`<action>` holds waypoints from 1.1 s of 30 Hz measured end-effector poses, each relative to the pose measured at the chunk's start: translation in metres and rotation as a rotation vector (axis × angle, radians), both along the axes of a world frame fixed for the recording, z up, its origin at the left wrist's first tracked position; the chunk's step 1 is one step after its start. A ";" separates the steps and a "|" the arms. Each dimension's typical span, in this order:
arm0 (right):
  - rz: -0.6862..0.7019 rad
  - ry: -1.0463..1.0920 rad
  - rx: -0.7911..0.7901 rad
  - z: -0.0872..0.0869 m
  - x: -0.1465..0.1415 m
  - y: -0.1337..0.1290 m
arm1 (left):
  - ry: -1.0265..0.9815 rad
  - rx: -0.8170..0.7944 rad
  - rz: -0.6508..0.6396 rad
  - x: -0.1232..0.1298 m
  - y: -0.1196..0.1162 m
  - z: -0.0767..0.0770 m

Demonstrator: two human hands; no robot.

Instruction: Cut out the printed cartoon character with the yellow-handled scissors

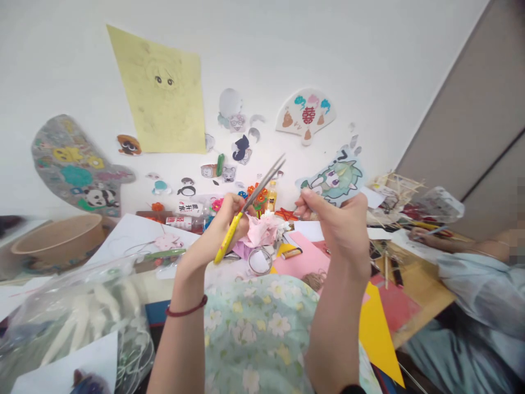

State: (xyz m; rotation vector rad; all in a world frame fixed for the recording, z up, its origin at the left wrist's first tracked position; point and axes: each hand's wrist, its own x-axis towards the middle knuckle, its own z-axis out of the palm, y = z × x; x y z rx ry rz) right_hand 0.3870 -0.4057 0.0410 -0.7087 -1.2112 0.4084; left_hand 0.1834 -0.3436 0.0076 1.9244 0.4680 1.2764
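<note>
My left hand [235, 213] is closed around a pair of scissors [262, 185] with a yellow handle. Their metal blades point up and to the right, lying almost together. Raised at the same height, my right hand [338, 224] has its thumb and fingertips pinched together. What sits in that pinch, if anything, is too small to make out. Just behind these fingers is a cartoon cut-out [338, 178] with green hair; whether the hand touches it cannot be told. Below and between the hands lie crumpled pink paper [262, 230] and a roll of clear tape [260, 261].
Pink paper [305, 257] and a yellow sheet [381, 334] lie to the right. A drink bottle [271, 197] stands by the wall. Left are a tan basin [61, 235] and a plastic bag [90, 306]. At far right, another person's hand [422, 234] holds a pen over paper.
</note>
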 end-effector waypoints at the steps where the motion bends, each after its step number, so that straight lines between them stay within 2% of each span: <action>1: 0.003 -0.025 -0.021 0.000 -0.002 -0.001 | -0.083 0.010 0.023 0.007 -0.002 0.002; 5: 0.049 -0.177 -0.127 0.000 -0.008 -0.005 | -0.362 0.013 0.095 0.029 -0.019 0.015; 7: 0.072 -0.232 -0.154 0.001 -0.011 -0.006 | -0.421 0.000 0.117 0.032 -0.028 0.021; 14: 0.118 -0.279 -0.201 0.003 -0.020 -0.010 | -0.408 -0.015 0.079 0.021 -0.036 0.026; 19: 0.202 -0.153 -0.161 0.000 -0.026 -0.002 | -0.429 0.008 0.157 0.019 -0.036 0.030; 24: 0.274 -0.103 -0.112 -0.004 -0.035 0.007 | -0.481 0.098 0.262 0.015 -0.040 0.035; 33: 0.407 -0.039 -0.152 -0.004 -0.046 0.009 | -0.516 0.134 0.292 0.009 -0.047 0.034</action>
